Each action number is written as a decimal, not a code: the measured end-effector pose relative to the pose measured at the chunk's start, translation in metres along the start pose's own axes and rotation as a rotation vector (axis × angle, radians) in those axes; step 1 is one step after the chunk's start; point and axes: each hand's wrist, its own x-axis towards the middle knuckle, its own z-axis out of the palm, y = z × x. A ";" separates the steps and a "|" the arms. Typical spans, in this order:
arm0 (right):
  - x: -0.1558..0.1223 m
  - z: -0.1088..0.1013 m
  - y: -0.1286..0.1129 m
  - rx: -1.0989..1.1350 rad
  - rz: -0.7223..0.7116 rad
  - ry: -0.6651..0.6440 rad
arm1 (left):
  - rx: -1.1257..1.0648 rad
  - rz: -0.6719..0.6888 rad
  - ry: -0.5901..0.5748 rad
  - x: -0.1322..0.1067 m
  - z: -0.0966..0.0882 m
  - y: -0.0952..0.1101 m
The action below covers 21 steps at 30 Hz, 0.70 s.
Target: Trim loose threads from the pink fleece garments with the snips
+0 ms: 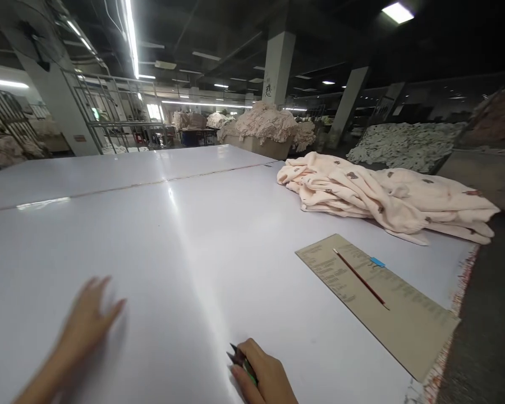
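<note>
My left hand point(88, 317) is over the white table point(185, 235) at the lower left, a little blurred, fingers spread with nothing in them. At the bottom middle, my right hand point(263, 370) is closed around small thread snips point(237, 354). Their two dark pointed blades stick out to the left, slightly apart, and a bit of green shows under my fingers. To the right of this hand, a brown cardboard sheet point(412, 331) with printed text lies flat. A dark red pencil point(362, 280) rests diagonally on it, near a small blue tag point(377, 262).
Pale pink plush fabric point(362, 191) with brown motifs is heaped at the table's right side. A seam point(122, 188) crosses the table farther back. Beyond stand a bin piled with pink cloth point(265, 126), a pale green cloth heap point(408, 143), pillars and a metal rack point(118, 112).
</note>
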 end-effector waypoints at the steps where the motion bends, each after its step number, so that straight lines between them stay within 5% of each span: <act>1: 0.000 -0.013 0.008 0.011 0.017 -0.003 | 0.100 0.000 0.049 -0.011 0.027 0.006; 4: -0.003 -0.071 0.059 -0.060 0.187 0.076 | 0.211 0.129 -0.201 -0.056 0.127 0.045; 7: -0.010 -0.142 0.142 -0.262 0.502 0.245 | 0.196 0.314 -0.504 -0.106 0.221 0.107; 11: -0.012 -0.203 0.236 -0.465 0.757 0.296 | 0.078 0.551 -0.874 -0.157 0.310 0.181; 15: -0.005 -0.215 0.263 -0.508 0.703 0.205 | 0.042 0.586 -0.994 -0.176 0.362 0.199; 21: -0.014 -0.216 0.242 -0.368 0.662 0.025 | 0.096 0.662 -0.882 -0.183 0.383 0.173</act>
